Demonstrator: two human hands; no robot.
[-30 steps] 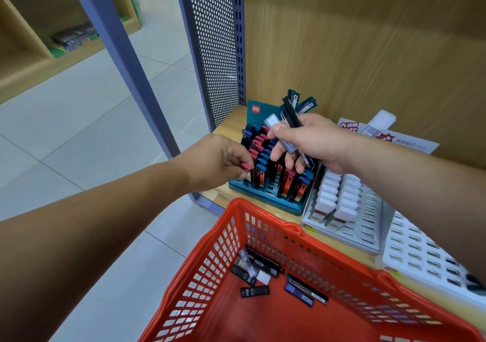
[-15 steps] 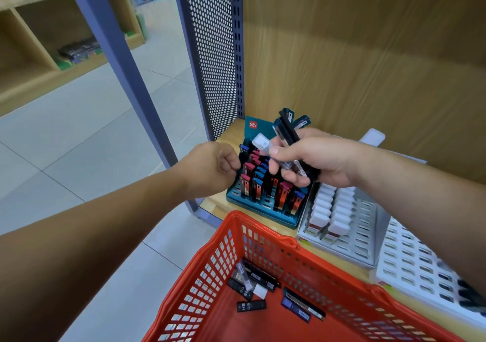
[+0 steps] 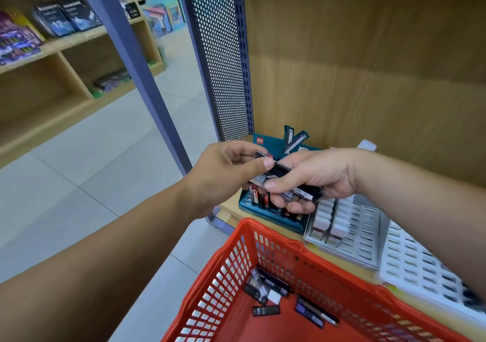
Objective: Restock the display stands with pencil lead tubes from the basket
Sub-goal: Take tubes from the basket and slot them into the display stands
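Observation:
My right hand (image 3: 315,176) grips a bundle of pencil lead tubes (image 3: 297,193) above the teal display stand (image 3: 273,216), which holds several red and blue tubes. My left hand (image 3: 226,170) pinches one dark tube (image 3: 278,167) at the top of that bundle, thumb and forefinger on its end. Two more tubes stick up behind my right hand. The red basket (image 3: 263,239) sits below with several loose tubes (image 3: 265,310) on its floor.
A white slotted stand (image 3: 349,239) with white-capped tubes sits right of the teal one, and another white stand (image 3: 426,270) lies further right. A perforated metal panel (image 3: 215,57) and blue post (image 3: 136,60) bound the shelf on the left.
My left hand left the front row of the teal stand, rose and moved right to my right hand, and now pinches a tube from the bundle. The camera tilted up.

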